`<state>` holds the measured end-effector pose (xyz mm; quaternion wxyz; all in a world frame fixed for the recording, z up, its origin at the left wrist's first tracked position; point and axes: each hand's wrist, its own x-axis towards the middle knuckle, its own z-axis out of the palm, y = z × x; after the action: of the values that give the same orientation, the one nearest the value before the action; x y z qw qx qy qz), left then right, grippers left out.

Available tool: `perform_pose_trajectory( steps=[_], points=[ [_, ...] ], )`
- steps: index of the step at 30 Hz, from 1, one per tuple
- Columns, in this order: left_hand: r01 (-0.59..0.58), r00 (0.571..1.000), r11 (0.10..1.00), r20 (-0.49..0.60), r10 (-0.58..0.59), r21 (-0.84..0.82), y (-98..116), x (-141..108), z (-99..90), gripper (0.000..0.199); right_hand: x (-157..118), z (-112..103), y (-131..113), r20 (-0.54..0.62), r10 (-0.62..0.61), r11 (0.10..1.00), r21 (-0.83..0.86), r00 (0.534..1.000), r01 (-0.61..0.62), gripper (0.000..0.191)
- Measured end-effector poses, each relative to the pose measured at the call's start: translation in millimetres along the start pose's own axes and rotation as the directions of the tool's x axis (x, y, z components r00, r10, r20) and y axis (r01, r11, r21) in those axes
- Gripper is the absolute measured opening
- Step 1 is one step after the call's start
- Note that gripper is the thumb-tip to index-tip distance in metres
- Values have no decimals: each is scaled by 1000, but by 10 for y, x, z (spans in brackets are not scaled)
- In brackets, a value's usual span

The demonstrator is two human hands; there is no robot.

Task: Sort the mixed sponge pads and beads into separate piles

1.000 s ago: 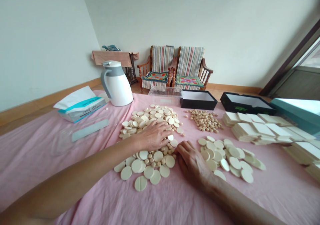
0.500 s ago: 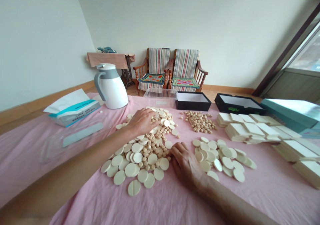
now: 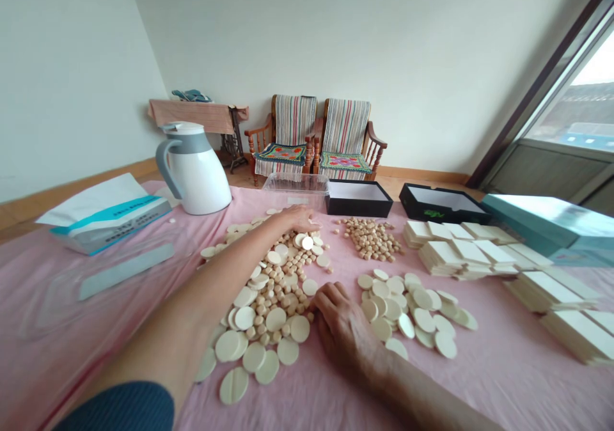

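Pale round wooden discs (image 3: 275,319) and small wooden beads (image 3: 288,268) lie mixed in a wide pile before me. Across its far end reaches my left hand (image 3: 298,217), palm down, with the thumb apart and the fingertips partly hidden; I see nothing held in it. At the pile's right edge my right hand (image 3: 343,322) rests on the cloth, fingers curled under. Its fingertips are by a few beads, and what they hold, if anything, is hidden. A separate heap of discs (image 3: 425,319) lies to its right, and a heap of beads (image 3: 371,238) farther back.
Stacks of pale rectangular pieces (image 3: 455,255) stand on the right beside a light-blue box (image 3: 551,226). Along the back are a clear plastic tray (image 3: 295,188) and black boxes (image 3: 359,208) (image 3: 444,210). A white jug (image 3: 201,178) and a tissue pack (image 3: 112,223) occupy the left.
My left hand has moved farther over the far end of the pile, and its forearm now covers more discs. My right hand stays by the pile's edge. The whole view has shifted slightly.
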<state>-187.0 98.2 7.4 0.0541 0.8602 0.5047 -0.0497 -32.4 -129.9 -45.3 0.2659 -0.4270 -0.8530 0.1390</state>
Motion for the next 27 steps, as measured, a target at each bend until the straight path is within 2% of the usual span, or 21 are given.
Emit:
perform_pose_trajectory(
  steps=[6,12,15,18,22,25,27],
  points=[
    [-122,992,991,13,123,-56,-97,-329,-58,21,6,-18,-11,-9,16,1000,16,1000,-16,22],
    [-259,959,954,81,273,-154,-222,-786,-240,10,7,-21,-6,-18,-12,1000,0,1000,12,22],
    [-267,952,945,103,289,-187,-236,-878,-349,20,3,-17,0,-27,-25,1000,-2,999,24,22],
    [-227,973,959,6,232,-171,-131,-759,-355,29,5,-17,0,-25,-14,1000,-1,1000,14,23],
    [-159,982,981,-117,146,-112,169,-372,-183,33,9,-25,-1,-13,-9,1000,-13,1000,9,22],
    [-141,983,988,-126,132,-63,381,-164,-31,39,13,-30,3,-14,-14,1000,-17,1000,14,21],
    [-136,985,990,-108,132,-28,475,-152,47,47,13,-31,5,-15,-16,1000,-16,1000,16,22]
  ],
)
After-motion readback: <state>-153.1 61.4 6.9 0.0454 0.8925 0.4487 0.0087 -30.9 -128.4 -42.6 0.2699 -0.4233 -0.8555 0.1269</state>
